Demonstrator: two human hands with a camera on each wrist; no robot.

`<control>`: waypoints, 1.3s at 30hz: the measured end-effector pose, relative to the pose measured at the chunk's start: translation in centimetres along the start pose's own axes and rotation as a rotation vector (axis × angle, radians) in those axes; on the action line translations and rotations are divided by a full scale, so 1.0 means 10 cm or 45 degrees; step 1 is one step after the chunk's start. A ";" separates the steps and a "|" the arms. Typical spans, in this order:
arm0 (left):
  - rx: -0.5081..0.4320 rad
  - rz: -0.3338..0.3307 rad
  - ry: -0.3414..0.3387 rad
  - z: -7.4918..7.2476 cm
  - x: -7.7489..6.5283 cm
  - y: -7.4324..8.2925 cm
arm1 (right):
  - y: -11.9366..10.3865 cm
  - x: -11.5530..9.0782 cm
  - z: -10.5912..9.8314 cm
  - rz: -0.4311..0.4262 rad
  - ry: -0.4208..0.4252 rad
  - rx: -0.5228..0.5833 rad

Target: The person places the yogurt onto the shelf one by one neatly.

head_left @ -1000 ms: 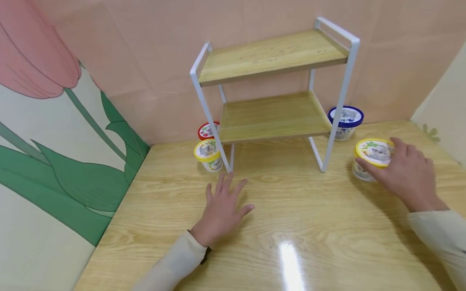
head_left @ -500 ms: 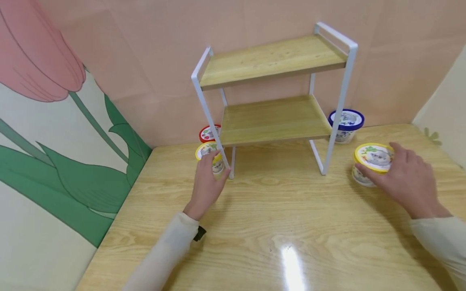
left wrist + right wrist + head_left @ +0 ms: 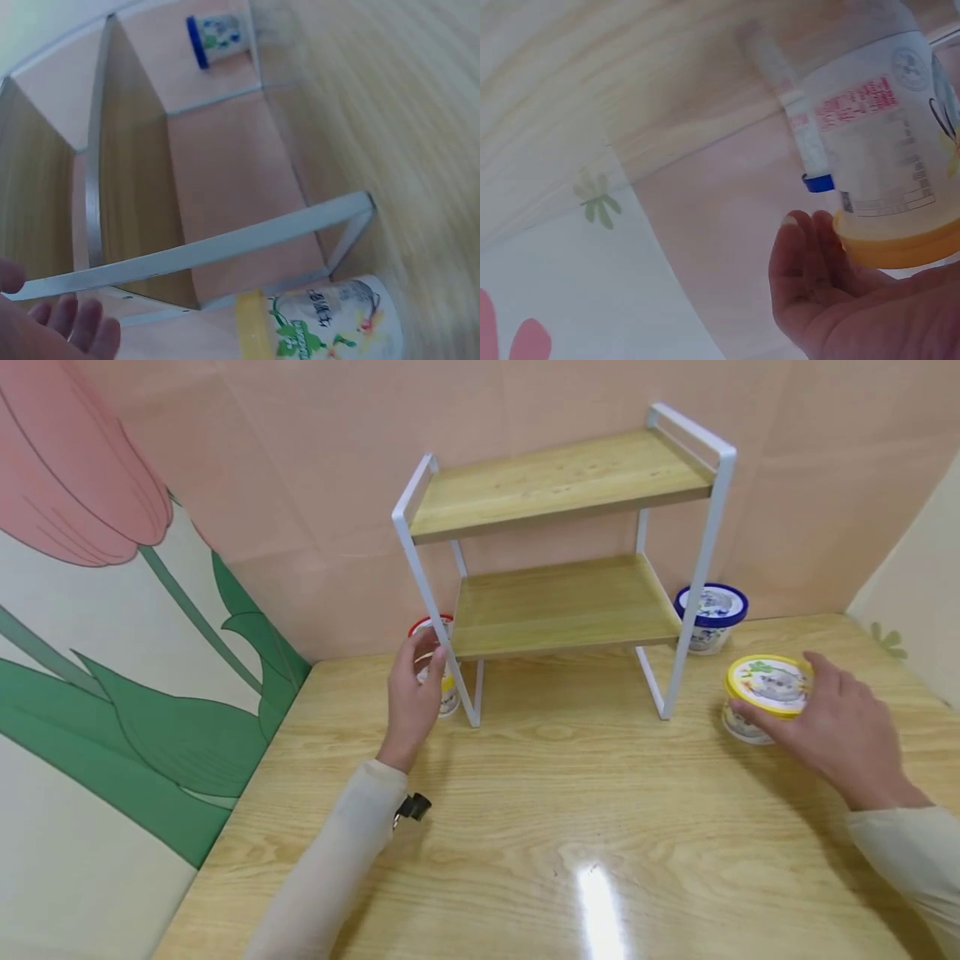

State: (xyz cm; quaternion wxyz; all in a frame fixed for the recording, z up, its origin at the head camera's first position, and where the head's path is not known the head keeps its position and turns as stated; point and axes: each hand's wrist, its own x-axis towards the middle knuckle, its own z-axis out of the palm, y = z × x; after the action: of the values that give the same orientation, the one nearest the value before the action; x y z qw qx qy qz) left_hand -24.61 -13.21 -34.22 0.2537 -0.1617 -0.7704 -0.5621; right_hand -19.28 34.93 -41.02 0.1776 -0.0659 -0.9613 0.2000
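My right hand [image 3: 851, 727] grips a yellow-lidded paper tub [image 3: 768, 683] on the table's right side, thumb at the near side and fingers behind the lid. Its printed wall fills the right of the right wrist view. At the rack's left front leg, my left hand [image 3: 411, 706] reaches over a second yellow-lidded tub [image 3: 449, 700], thumb and fingers spread apart. In the left wrist view its fingers [image 3: 86, 326] show beside the rack frame, apart from that tub. Just behind it stands a red-lidded tub [image 3: 422, 626], partly covered by the hand and the rack leg.
A two-tier rack [image 3: 566, 606] with wooden shelves and a white metal frame stands at the back of the table [image 3: 517, 827]. Behind its right leg is a blue-lidded tub [image 3: 716, 606]. A pink backdrop [image 3: 337, 468] rises at the rear.
My left hand has moved forward and slightly left, from in front of the rack to over the left yellow-lidded tub, turning thumb-side up. The right hand stays on its tub.
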 end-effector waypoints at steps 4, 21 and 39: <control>-0.239 -0.084 -0.070 0.03 0.09 0.02 | 0.10 0.00 -0.04 0.007 0.006 0.016; -0.581 -0.040 0.014 0.13 0.21 -0.09 | 0.31 0.06 -0.04 -0.090 -0.234 0.122; -0.500 0.047 0.039 0.47 0.13 -0.26 | 0.56 0.00 -0.09 -0.133 -0.270 0.221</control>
State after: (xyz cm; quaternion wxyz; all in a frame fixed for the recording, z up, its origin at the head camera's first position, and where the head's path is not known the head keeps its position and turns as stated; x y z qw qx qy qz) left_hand -28.08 -9.66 -36.63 0.2390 -0.2137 -0.6389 -0.6992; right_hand -18.67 40.36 -42.55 0.0904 0.0212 -0.9559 0.2786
